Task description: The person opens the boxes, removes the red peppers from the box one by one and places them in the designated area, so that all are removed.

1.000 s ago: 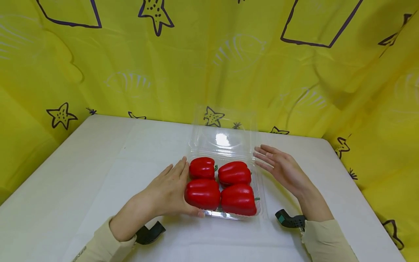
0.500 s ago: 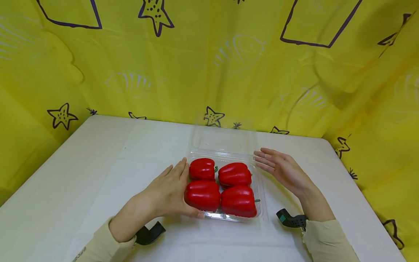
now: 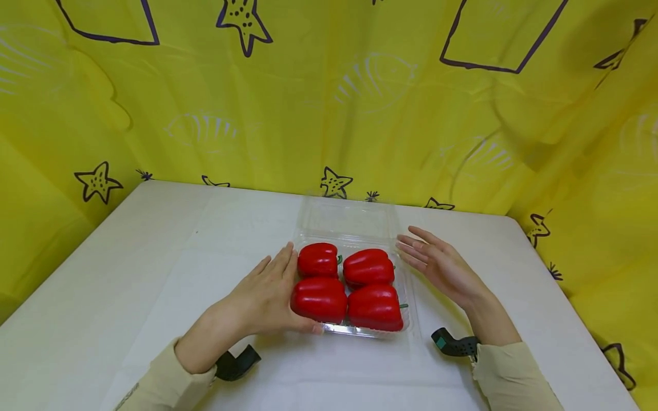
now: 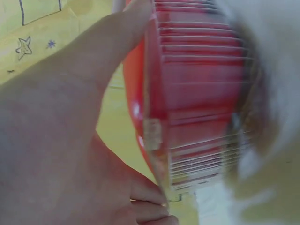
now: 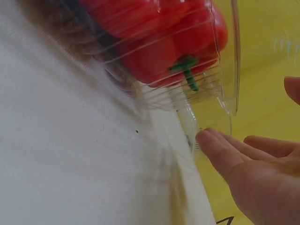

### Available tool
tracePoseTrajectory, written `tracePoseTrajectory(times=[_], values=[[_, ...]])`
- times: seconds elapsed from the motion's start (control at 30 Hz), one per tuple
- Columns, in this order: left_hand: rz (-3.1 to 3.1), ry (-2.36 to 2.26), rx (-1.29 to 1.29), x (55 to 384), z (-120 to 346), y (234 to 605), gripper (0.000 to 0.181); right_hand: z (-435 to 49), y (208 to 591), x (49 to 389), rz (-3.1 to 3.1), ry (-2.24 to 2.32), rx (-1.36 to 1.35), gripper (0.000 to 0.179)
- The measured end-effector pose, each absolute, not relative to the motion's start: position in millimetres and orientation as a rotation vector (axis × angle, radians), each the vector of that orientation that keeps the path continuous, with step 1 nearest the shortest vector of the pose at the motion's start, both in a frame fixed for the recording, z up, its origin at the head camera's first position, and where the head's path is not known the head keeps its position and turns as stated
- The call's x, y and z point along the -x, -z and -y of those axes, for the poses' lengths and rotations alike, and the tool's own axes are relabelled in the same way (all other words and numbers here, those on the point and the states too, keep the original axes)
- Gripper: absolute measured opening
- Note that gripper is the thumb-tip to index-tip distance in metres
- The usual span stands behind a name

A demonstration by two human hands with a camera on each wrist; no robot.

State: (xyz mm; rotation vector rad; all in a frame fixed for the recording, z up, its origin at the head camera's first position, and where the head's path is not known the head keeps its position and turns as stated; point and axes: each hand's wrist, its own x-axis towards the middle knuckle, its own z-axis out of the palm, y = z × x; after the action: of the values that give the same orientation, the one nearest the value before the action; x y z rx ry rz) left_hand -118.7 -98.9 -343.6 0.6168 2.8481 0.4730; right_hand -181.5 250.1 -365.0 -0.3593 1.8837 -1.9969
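Several red bell peppers (image 3: 320, 299) lie in two rows in a clear plastic clamshell container (image 3: 354, 330) on the table. Its transparent lid (image 3: 348, 220) is folded back toward the curtain. Along the container's left side my left hand (image 3: 261, 295) rests with fingers extended and the thumb at the front edge. In the left wrist view the thumb (image 4: 117, 42) reaches the rim over the ribbed wall. My right hand (image 3: 446, 273) hovers beside the back right corner, fingers loosely extended, holding nothing. One pepper's green stem (image 5: 188, 75) shows through the wall in the right wrist view.
A white cloth covers the table (image 3: 169, 251). Behind it and along both sides hangs a yellow curtain (image 3: 288, 114) with starfish drawings. Black wrist devices (image 3: 236, 363) sit under both wrists.
The lid has tilted back from a raised slant to lying lower behind the container. The container sits slightly farther back than half a second ago. Both hands have stayed nearly in place.
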Motion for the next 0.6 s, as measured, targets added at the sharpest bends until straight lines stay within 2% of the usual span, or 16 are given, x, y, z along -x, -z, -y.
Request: tracePoseTrajectory(times=[0.27,0.4,0.6], values=[[-2.858,-0.536,-0.645,122.1,96.1,350.7,0.122,-243.8,349.3,171.8,-2.441,1.574,0.3,0.065],[-2.861,-0.551,-0.616,122.0,95.8,351.6,0.128,-235.1,336.8,162.6,-2.651,1.379,0.339,0.062],[-2.878,-0.533,-0.587,122.6,96.1,352.6,0.136,-219.8,326.5,148.5,-2.803,1.22,0.555,0.053]])
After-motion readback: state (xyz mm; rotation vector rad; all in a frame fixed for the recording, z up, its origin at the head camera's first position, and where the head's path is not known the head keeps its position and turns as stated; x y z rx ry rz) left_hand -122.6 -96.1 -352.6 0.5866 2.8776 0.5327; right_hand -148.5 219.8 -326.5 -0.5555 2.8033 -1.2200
